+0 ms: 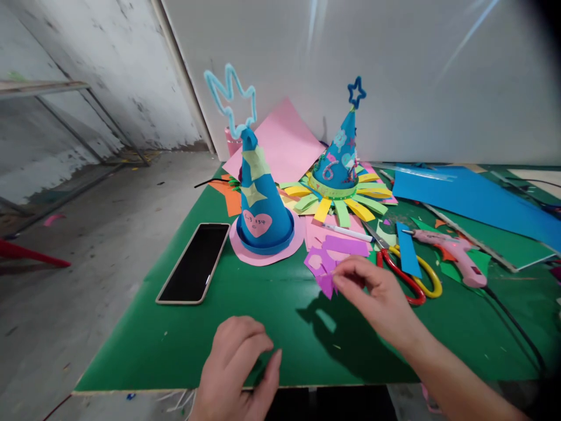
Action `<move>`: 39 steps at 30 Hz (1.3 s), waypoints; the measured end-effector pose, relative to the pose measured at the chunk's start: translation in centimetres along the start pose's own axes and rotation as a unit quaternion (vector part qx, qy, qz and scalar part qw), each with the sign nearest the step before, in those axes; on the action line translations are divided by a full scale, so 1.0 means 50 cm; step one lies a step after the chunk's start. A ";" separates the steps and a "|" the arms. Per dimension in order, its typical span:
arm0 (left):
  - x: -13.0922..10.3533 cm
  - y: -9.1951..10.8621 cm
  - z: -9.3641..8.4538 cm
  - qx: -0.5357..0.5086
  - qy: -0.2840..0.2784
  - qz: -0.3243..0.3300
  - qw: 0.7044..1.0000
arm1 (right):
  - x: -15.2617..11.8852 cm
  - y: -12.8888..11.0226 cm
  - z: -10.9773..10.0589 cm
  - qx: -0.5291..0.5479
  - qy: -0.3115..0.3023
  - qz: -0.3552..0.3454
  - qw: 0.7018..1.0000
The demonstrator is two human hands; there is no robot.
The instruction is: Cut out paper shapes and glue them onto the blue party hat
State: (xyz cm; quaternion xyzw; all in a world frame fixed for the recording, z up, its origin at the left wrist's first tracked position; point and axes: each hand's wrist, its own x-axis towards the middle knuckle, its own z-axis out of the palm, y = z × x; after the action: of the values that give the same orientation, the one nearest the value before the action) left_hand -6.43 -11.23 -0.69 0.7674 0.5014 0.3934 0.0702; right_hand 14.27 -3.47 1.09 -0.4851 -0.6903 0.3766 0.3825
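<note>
My right hand (372, 292) pinches a purple paper cutout (323, 275) between thumb and fingertips, raised over the table with its shadow below. The cutout has pointed edges and a paler patch. My left hand (241, 365) hovers near the table's front edge, fingers loosely bent and thumb apart, with nothing seen in it. In front of both hands stands a blue paper cone hat (265, 204) with a pink brim, pale green stars, a pink heart with writing and a light blue pipe-cleaner crown. Another purple paper piece (346, 245) lies just behind the cutout.
Right of my hand lie scissors (403, 280) with red and yellow handles, a pink glue gun (456, 254) and a white pen (348, 232). A decorated cone hat (337, 158) stands behind. A phone (193, 263) lies left on the green table (131, 345); blue sheet (477, 202) at right.
</note>
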 end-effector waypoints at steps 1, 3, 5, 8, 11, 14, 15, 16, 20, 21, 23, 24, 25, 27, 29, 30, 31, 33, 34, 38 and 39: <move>0.017 0.000 0.001 -0.012 -0.001 -0.014 1.000 | 0.016 0.004 -0.012 0.013 0.024 -0.004 1.000; 0.052 0.000 0.006 -0.050 0.010 -0.050 0.997 | 0.040 0.010 -0.027 0.021 0.056 -0.032 0.998; 0.088 0.001 0.013 -0.108 0.005 -0.115 0.987 | 0.055 0.009 -0.034 0.000 0.077 -0.085 0.993; 0.137 0.003 0.019 -0.211 -0.026 -0.227 0.950 | 0.067 0.004 -0.038 -0.095 0.093 -0.198 0.971; 0.177 0.002 0.018 -0.318 -0.046 -0.319 0.892 | 0.076 0.005 -0.041 -0.210 0.096 -0.333 0.914; 0.202 0.000 0.014 -0.388 -0.082 -0.377 0.837 | 0.084 0.009 -0.044 -0.264 0.093 -0.433 0.857; 0.206 -0.001 0.013 -0.403 -0.092 -0.384 0.826 | 0.086 0.009 -0.045 -0.273 0.086 -0.451 0.845; 0.209 -0.002 0.012 -0.416 -0.098 -0.387 0.817 | 0.087 0.007 -0.046 -0.282 0.077 -0.464 0.836; 0.207 -0.007 0.011 -0.441 -0.115 -0.391 0.800 | 0.087 -0.003 -0.046 -0.298 0.065 -0.511 0.804; 0.205 -0.007 0.010 -0.441 -0.120 -0.392 0.798 | 0.087 -0.005 -0.045 -0.295 0.070 -0.518 0.800; 0.202 -0.006 0.010 -0.435 -0.134 -0.397 0.797 | 0.088 -0.007 -0.044 -0.287 0.074 -0.529 0.795; 0.201 -0.006 0.011 -0.430 -0.140 -0.398 0.798 | 0.089 -0.006 -0.043 -0.283 0.075 -0.534 0.793; 0.200 -0.005 0.011 -0.426 -0.145 -0.400 0.799 | 0.090 -0.005 -0.043 -0.281 0.072 -0.540 0.790; 0.201 -0.003 0.012 -0.421 -0.154 -0.401 0.799 | 0.092 -0.002 -0.043 -0.279 0.071 -0.548 0.785; 0.202 -0.002 0.014 -0.417 -0.162 -0.401 0.799 | 0.092 -0.001 -0.043 -0.283 0.070 -0.552 0.782; 0.203 -0.001 0.014 -0.415 -0.167 -0.403 0.799 | 0.092 0.000 -0.044 -0.284 0.068 -0.554 0.780; 0.204 -0.001 0.014 -0.413 -0.171 -0.405 0.798 | 0.092 0.000 -0.044 -0.286 0.068 -0.554 0.779; 0.204 0.000 0.013 -0.412 -0.177 -0.408 0.795 | 0.092 0.001 -0.043 -0.287 0.063 -0.554 0.779; 0.204 0.000 0.012 -0.414 -0.177 -0.408 0.795 | 0.093 0.002 -0.042 -0.285 0.062 -0.555 0.779; 0.204 0.002 0.013 -0.414 -0.170 -0.409 0.795 | 0.097 0.005 -0.038 -0.274 0.062 -0.556 0.782; 0.204 0.001 0.013 -0.415 -0.168 -0.410 0.795 | 0.098 0.005 -0.037 -0.272 0.061 -0.555 0.784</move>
State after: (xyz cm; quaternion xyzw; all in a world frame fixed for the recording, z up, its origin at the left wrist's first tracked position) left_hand -4.03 -2.65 4.33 0.4407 0.5383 0.3633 0.6197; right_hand 14.85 1.55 2.46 -0.1245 -0.8893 -0.1350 0.4189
